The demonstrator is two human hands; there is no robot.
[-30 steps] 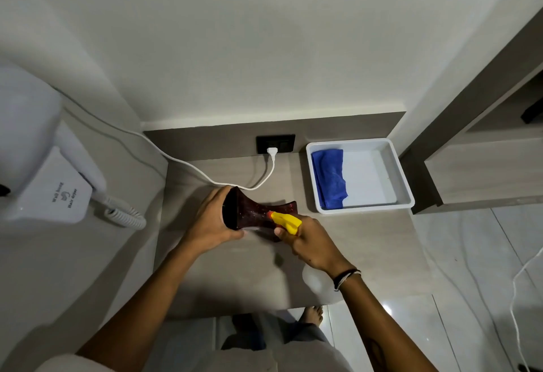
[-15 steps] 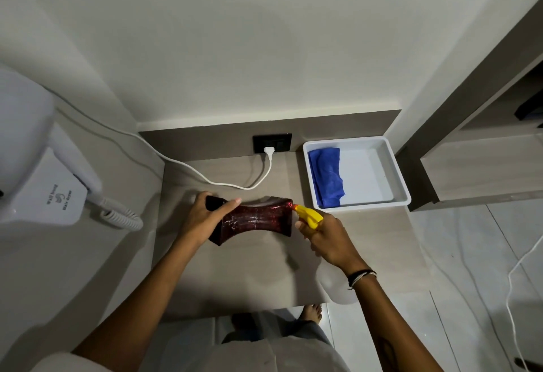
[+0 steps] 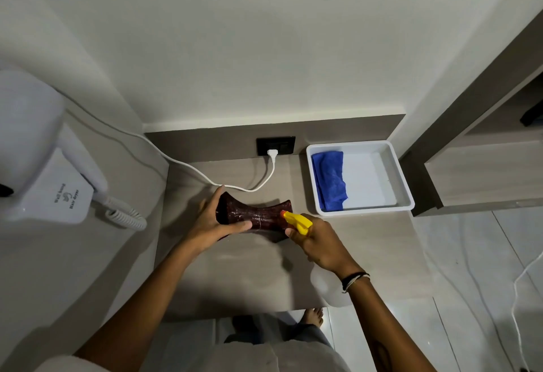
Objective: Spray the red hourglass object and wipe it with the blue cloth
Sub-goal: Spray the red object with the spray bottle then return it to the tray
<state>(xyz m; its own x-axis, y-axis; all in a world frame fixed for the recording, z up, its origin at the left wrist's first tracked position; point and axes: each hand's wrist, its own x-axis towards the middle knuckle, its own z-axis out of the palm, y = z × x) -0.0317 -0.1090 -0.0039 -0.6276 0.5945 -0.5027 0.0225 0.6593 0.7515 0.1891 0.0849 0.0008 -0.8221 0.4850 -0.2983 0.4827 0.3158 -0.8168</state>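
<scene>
The dark red hourglass object (image 3: 258, 217) lies on its side over the grey table (image 3: 249, 271). My left hand (image 3: 214, 224) grips its left flared end. My right hand (image 3: 318, 244) holds a spray bottle (image 3: 298, 222) with a yellow head, whose nozzle points at the right half of the hourglass, almost touching it. The bottle's pale body (image 3: 327, 286) hangs below my wrist. The blue cloth (image 3: 330, 182) lies folded in the left part of a white tray (image 3: 402, 189) at the table's back right.
A white cable (image 3: 205, 176) runs from a wall socket (image 3: 275, 145) across the table's back, just behind the hourglass. A wall hair dryer (image 3: 44, 163) with a coiled cord hangs at the left. A wooden shelf unit (image 3: 482, 172) stands right of the tray.
My left hand has turned the hourglass and shifted its grip. My right hand has brought the spray nozzle back over the hourglass's right half.
</scene>
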